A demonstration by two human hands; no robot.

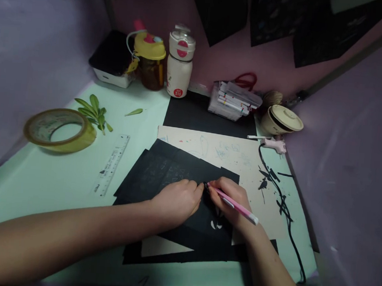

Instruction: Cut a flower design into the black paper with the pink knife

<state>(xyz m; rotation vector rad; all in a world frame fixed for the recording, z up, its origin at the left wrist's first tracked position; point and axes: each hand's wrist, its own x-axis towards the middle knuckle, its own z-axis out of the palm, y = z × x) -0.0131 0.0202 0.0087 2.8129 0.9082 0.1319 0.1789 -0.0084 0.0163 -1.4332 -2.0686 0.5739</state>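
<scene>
Head cam: pen [235, 204] pink w/ white end, slim, tilted over black paper [184, 224].

Tape roll [85, 141] beside green leaves [95, 110], white bottle [179, 74] beside yellow-lidded bottle [151, 67], lidded cream pot [273, 124] on bench [52, 176].

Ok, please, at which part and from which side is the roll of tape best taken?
Probably the near wall, from above, fingers in the hole and thumb outside: the roll of tape lies flat, and its centre is open.
</scene>
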